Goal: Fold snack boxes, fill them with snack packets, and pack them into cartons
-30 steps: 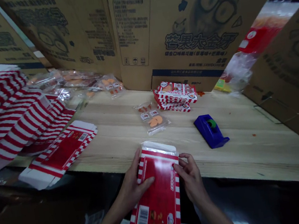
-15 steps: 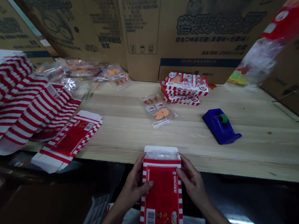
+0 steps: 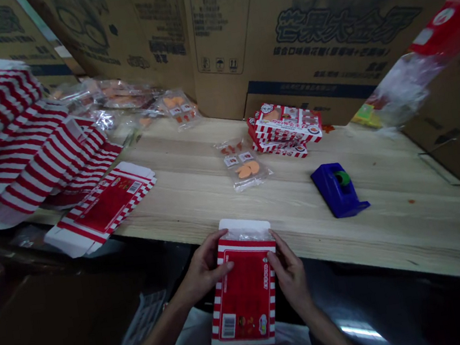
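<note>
I hold a red box with red-and-white striped edges [image 3: 245,296] upright over my lap, just short of the table's front edge. My left hand [image 3: 203,270] grips its left side near the top, thumb across the red face. My right hand [image 3: 289,272] clasps the right side. The box's white top flap stands open, and clear plastic shows in the opening. On the table [image 3: 392,229] beyond lies a clear packet with orange pieces [image 3: 244,166].
A blue tape dispenser [image 3: 337,190] sits right of centre. A small pile of finished striped boxes [image 3: 286,130] lies at the back. Flat striped box blanks [image 3: 30,155] are heaped at left, more clear packets [image 3: 126,104] behind them. Large cardboard cartons [image 3: 300,31] wall the back and right.
I have drawn the box back toward my body and set it more upright. Both hands have slid up to its top corners near the open flap.
</note>
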Available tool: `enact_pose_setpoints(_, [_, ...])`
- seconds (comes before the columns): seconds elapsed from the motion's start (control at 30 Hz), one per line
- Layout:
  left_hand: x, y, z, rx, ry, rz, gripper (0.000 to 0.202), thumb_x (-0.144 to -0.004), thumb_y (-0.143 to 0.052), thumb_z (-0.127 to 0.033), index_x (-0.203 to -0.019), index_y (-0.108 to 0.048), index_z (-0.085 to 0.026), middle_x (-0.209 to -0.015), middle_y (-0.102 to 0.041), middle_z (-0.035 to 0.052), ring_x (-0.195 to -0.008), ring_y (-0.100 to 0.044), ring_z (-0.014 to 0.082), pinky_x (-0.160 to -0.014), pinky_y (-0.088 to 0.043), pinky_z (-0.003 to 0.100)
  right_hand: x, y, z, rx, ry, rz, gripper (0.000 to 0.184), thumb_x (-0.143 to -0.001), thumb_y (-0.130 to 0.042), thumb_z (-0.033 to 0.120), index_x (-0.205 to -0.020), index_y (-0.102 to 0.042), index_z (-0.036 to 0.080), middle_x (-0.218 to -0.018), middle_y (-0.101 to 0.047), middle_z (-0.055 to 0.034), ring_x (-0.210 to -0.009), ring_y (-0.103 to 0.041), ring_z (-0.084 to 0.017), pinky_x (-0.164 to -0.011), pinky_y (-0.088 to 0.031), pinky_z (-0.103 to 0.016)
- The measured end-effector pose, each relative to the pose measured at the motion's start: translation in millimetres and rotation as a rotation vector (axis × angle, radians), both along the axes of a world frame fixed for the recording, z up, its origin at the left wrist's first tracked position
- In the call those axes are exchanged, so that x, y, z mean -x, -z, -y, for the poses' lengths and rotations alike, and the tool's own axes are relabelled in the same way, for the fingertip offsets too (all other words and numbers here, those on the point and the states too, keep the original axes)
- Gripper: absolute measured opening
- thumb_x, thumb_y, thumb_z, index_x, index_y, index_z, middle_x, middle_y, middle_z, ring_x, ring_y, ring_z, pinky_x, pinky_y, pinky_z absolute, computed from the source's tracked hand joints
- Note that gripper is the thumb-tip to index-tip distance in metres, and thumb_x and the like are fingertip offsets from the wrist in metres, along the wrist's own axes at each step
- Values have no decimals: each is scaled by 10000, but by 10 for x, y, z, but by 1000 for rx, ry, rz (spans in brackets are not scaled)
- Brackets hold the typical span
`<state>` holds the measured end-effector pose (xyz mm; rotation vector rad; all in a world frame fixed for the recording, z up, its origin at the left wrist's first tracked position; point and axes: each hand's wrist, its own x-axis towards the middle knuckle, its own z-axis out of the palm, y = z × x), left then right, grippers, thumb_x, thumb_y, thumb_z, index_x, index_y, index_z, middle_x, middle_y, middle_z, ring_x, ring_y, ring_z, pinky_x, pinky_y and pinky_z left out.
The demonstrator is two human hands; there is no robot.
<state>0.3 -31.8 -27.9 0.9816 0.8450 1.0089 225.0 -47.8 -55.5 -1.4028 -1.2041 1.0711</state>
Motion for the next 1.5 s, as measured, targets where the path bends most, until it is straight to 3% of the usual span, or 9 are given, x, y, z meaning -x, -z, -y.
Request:
enact_pose_setpoints(0.27, [-21, -34, -63, 50, -32, 33, 308, -689, -809, -260, -860, -569, -168, -774, -601, -21, -673, -573, 106, -618, -457, 207, -14, -104, -16, -34, -111, 43, 232, -895, -550, 387, -1031, -666, 239, -1029, -695, -39, -976, -638, -217, -878, -502, -325])
enact_pose_setpoints(0.6, [-26, -74, -146, -162, -198, -234, 219, -789, -690, -319, -657, -623, -158, -880, -613, 41, -829, -580, 173, -736, -454, 277, -32, -314, -167, -176, -162, 161, 189, -889, -563, 326, -752, -649, 228, -839, -629, -37, -829, -601, -199, -748, -473, -307])
enact_pose_setpoints(0.67, [-21, -80, -156, -181, -227, -247, 202, -781, -693, -292, -646, -624, -159, -822, -607, 36, -787, -577, 166, -706, -452, 274, -19, -292, -160, -138, -110, 80, 82, -868, -604, 320, -868, -628, 242, -827, -616, -17, -784, -597, -182, -715, -481, -297])
enact_pose_setpoints(0.8, [-14, -49, -145, -205, -252, -315, 131, -778, -684, -245, -724, -589, -173, -727, -572, -6, -701, -562, 131, -678, -450, 253, -26, -275, -177, -60, -95, -49, 335, -859, -631, 312, -1182, -548, 287, -927, -623, -12, -820, -611, -168, -740, -498, -296])
enact_pose_setpoints(0.9, [9, -46, -130, -206, -265, -331, 229, -784, -668, -218, -956, -516, -210, -837, -596, -13, -764, -602, 135, -734, -476, 268, -73, -316, -216, -118, -229, 44, 174, -882, -600, 319, -1021, -682, 253, -902, -637, -36, -851, -604, -187, -757, -487, -308])
enact_pose_setpoints(1.0, [65, -118, -132, -306, -127, -444, 248, -840, -598, -204, -1076, -522, -205, -921, -616, 26, -861, -610, 158, -795, -472, 299, -120, -384, -231, -165, -296, 50, 142, -868, -624, 347, -883, -721, 244, -879, -650, -46, -871, -616, -204, -771, -492, -324])
enact_pose_setpoints(1.17, [129, -330, -179, -433, 54, -550, 144, -869, -591, -262, -798, -658, -156, -900, -601, 57, -885, -581, 178, -794, -451, 298, -132, -469, -230, -17, -356, -58, 352, -883, -557, 516, -854, -735, 214, -1045, -697, -93, -993, -644, -237, -865, -502, -363])
enact_pose_setpoints(1.3, [117, -403, -232, -417, 89, -630, 254, -905, -520, -245, -709, -655, -154, -797, -615, 46, -801, -580, 161, -746, -445, 283, -143, -468, -276, 57, -361, 15, 233, -772, -725, 431, -772, -711, 198, -903, -736, -71, -866, -683, -224, -794, -526, -336])
enact_pose_setpoints(1.5, [160, -534, -350, -490, 156, -762, 124, -818, -613, -215, -797, -717, -152, -736, -687, 45, -693, -610, 151, -670, -446, 262, -238, -648, -422, -80, -531, 285, 156, -833, -670, 308, -956, -710, 221, -912, -745, -35, -828, -681, -189, -777, -510, -309])
